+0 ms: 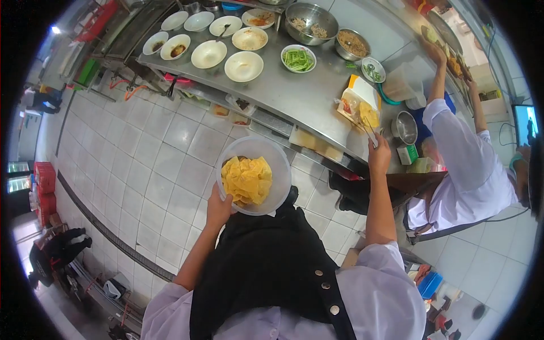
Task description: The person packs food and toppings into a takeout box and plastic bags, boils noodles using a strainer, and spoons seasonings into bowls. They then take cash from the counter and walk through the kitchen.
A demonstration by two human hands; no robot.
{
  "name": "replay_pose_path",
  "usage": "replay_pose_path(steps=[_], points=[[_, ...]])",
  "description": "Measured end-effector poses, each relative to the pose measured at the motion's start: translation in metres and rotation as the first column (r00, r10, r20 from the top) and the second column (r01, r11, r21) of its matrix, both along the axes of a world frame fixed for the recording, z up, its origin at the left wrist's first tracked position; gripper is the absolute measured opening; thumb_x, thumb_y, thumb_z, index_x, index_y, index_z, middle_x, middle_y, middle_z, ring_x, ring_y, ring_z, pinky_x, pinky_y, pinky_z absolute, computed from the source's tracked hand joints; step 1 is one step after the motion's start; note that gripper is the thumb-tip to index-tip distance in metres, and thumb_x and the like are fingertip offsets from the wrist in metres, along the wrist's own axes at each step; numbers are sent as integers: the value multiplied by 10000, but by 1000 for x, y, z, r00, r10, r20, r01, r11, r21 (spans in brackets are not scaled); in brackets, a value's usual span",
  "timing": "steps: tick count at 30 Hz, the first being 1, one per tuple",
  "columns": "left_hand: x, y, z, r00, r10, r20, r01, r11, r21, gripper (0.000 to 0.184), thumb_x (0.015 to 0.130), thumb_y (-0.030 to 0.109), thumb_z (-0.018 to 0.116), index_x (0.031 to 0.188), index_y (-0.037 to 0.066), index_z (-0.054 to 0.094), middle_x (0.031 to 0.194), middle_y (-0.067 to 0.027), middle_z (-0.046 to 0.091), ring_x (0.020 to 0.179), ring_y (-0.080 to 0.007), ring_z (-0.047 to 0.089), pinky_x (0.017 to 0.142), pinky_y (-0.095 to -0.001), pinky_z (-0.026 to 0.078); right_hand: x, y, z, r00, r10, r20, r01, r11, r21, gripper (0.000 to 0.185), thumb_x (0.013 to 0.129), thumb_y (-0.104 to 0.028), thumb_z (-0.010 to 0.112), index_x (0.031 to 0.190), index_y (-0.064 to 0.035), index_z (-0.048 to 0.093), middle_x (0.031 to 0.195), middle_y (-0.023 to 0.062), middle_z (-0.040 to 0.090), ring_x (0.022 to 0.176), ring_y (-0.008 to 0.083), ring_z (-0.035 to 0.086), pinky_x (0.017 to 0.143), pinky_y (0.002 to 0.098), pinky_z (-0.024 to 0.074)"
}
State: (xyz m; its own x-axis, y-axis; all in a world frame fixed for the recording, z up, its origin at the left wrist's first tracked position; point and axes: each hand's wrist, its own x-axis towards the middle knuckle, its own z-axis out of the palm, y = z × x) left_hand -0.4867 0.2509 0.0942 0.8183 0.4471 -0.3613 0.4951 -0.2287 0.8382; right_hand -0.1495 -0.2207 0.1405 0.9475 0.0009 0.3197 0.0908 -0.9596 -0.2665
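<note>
My left hand [218,208] grips the rim of a round translucent plastic bowl [280,170], held over the floor in front of my apron. Yellow chips [247,180] are heaped in that bowl. My right hand [379,154] is closed around metal tongs [371,135], whose tips reach yellow chips [369,115] in an open takeaway box [361,89]. The box stands at the counter's right front edge, with some reddish food in its left part. Whether the tongs pinch a chip cannot be made out.
On the steel counter [266,96] stand several white bowls [243,66], a bowl of green strips [298,59] and metal bowls [311,24]. At the right, a co-worker [470,164] in a white shirt reaches toward a shelf. Tiled floor [164,170] lies left.
</note>
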Motion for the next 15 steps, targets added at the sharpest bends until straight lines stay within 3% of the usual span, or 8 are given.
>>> replay_pose_path(steps=[1, 4, 6, 9, 10, 11, 13, 15], points=[[-3, 4, -2, 998, -34, 43, 31, 997, 74, 606, 972, 83, 641, 1550, 13, 471, 1325, -242, 690, 1079, -346, 762, 742, -404, 664, -7, 0, 0, 1000, -11, -10, 11, 1000, -13, 355, 971, -229, 775, 1267, -35, 743, 1173, 238, 753, 1070, 428, 728, 932, 491, 576], [-4, 10, 12, 999, -32, 29, 29, 993, 111, 629, 957, 128, 661, 1540, -18, 472, 1331, -310, 694, 1243, -459, 687, 1055, -512, 540, -35, -2, 8, 1000, 7, -9, -7, 1000, 20, 382, 977, -229, 776, 1285, -8, 734, 1205, 251, 748, 1072, 420, 735, 936, 475, 579], [-9, 19, 9, 998, 35, -46, -36, 999, -25, 623, 955, 137, 664, 1532, -14, 482, 1325, -319, 691, 1253, -462, 679, 1049, -508, 544, -67, 23, 36, 1000, -13, -1, 13, 992, 124, 344, 990, -184, 779, 1260, 27, 746, 1190, 235, 767, 1011, 348, 769, 904, 426, 598], [-21, 33, -11, 1000, 26, 14, -26, 1000, 9, 615, 971, 128, 657, 1549, 10, 481, 1300, -264, 700, 1052, -348, 749, 771, -401, 607, -115, 84, 63, 986, 158, -55, -127, 923, 364, 294, 985, -168, 790, 1182, 50, 775, 1088, 234, 789, 979, 333, 779, 875, 408, 596], [-26, 38, -12, 999, 19, 27, -20, 1000, 12, 616, 975, 127, 655, 1555, 15, 479, 1291, -248, 704, 997, -317, 767, 697, -373, 621, -130, 120, 67, 971, 230, -62, -174, 863, 474, 258, 954, -133, 823, 1136, 48, 794, 1024, 217, 797, 953, 285, 779, 862, 374, 590], [-30, 42, -13, 999, 13, 40, -13, 1000, 16, 617, 979, 125, 654, 1561, 21, 477, 1282, -233, 708, 942, -287, 785, 622, -345, 634, -138, 145, 62, 926, 329, -188, -204, 851, 485, 273, 928, -120, 838, 1163, 13, 798, 1034, 205, 796, 930, 290, 781, 839, 374, 597], [-32, 48, -8, 999, 41, 25, -40, 997, -60, 626, 979, 133, 660, 1566, 23, 474, 1280, -233, 712, 951, -291, 782, 640, -353, 631, -144, 209, 66, 855, 502, -129, -452, 844, 289, 300, 886, -124, 858, 1172, -51, 804, 1011, 176, 764, 837, 331, 753, 746, 397, 595], [-33, 57, -1, 999, 45, 12, -44, 995, -89, 635, 977, 145, 667, 1570, 27, 474, 1300, -238, 711, 1007, -318, 776, 740, -388, 636, -138, 245, 43, 831, 511, -220, -430, 841, 329, 301, 892, -158, 854, 1171, -57, 804, 1020, 178, 757, 860, 336, 754, 759, 413, 592]])
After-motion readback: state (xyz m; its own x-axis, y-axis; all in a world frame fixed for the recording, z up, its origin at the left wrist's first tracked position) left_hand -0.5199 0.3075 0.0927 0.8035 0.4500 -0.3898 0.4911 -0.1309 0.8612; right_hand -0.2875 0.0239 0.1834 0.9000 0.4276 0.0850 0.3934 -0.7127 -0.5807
